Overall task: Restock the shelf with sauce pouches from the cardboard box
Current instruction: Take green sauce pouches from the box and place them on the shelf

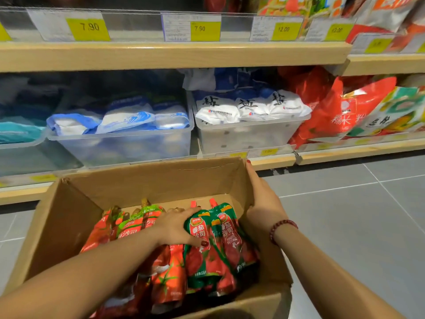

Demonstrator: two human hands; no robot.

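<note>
"TOMATO KETCHUP" is printed on a sauce pouch (227, 236) in the cardboard box (165, 180). Yellow price tags (88, 28) on the upper shelf rail (138, 55) are marked 7.90, 7.90, 12.00 and 12.00.

My only feed: head cam, looking forward-down, close over the cardboard box (147, 187), shelf (174, 55) just ahead, edges probably wide-angle warped.

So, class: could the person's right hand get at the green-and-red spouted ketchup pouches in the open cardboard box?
Probably yes. The right hand rests on the cardboard box's right wall, beside the green-and-red ketchup pouches. The box is open-topped; only the left hand lies on them.
</note>
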